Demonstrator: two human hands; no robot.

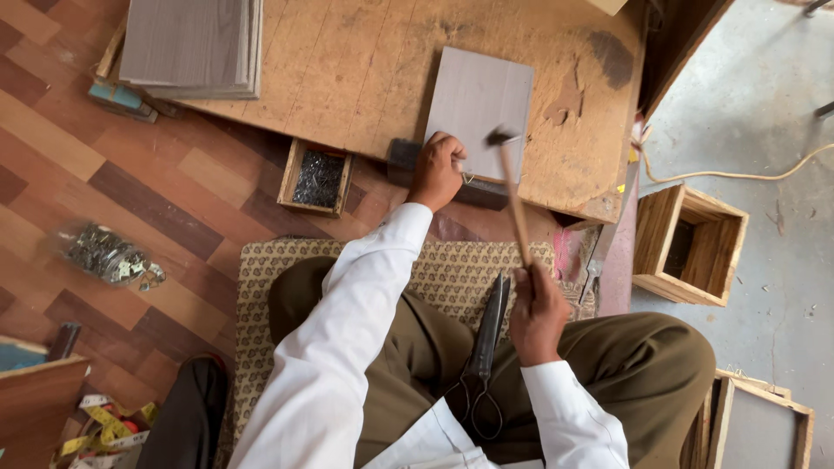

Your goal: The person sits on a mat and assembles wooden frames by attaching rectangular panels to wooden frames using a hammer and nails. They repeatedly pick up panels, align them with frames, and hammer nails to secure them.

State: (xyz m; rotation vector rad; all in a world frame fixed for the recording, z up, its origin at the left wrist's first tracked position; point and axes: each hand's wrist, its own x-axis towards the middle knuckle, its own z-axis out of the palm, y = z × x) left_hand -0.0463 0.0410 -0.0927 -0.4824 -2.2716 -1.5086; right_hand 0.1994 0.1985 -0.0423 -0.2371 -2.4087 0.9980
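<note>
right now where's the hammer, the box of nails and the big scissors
hammer [514, 200], head view, on the wooden handle, above the right hand
box of nails [317, 178], head view, on the dark nails inside
big scissors [488, 334], head view, on the blades, lying in the lap

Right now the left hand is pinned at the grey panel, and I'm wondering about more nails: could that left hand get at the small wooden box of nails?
Probably yes: the wooden box of nails lies open-topped just beside the left hand, with nothing between them.

Stack of grey boards [193, 45], small tray of nails [317, 178], shears [483, 347] — open wooden box [691, 245]
</note>
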